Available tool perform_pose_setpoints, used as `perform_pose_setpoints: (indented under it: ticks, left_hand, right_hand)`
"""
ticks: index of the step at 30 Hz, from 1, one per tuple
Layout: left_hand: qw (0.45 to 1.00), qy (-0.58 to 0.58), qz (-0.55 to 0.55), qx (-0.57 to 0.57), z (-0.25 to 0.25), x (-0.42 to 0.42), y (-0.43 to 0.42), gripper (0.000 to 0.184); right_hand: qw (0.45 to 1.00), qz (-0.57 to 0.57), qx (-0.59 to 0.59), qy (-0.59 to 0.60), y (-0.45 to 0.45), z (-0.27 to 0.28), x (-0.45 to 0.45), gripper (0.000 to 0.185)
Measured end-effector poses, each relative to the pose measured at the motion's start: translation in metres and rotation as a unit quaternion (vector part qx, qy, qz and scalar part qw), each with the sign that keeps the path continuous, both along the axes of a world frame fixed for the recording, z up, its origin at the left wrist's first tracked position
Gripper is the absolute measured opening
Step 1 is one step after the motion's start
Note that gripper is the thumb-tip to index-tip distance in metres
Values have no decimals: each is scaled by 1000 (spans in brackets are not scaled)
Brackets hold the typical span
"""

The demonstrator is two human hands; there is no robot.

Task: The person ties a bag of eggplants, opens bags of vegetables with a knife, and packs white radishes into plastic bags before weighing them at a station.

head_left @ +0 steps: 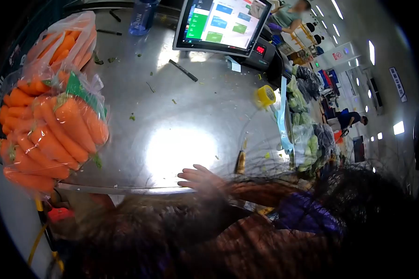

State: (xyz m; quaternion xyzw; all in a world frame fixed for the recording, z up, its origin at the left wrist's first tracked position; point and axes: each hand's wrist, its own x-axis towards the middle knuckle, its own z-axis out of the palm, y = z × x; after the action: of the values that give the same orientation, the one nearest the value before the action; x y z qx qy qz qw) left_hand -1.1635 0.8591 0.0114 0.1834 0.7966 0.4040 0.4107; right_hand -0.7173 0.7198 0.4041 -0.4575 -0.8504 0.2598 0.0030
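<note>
My right hand is above the front edge of the metal table, its fingers pointing left and slightly apart, with nothing in them. Dark hair strands blur part of the hand and forearm. A brown-handled tool lies just to the right of the fingers. My left hand does not show. Clear bags of carrots lie at the table's left side, and another carrot bag is behind them.
A screen stands at the back, beside a device with red digits. A black marker, yellow tape roll and blue bottle are on the table. Bagged green vegetables lie right; people are beyond.
</note>
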Motion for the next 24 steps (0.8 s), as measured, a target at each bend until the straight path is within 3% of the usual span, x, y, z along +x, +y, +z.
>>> perform_pose_setpoints:
  ticks: [15,24]
  left_hand:
    - [998,-27,37,47,131,25,-142,45]
    - [995,-29,-28,95,247,99,-229,49]
  right_hand:
    - [997,65,37,20,-11,-16,25,63]
    - [993,49,94,51,-23,1,35,60]
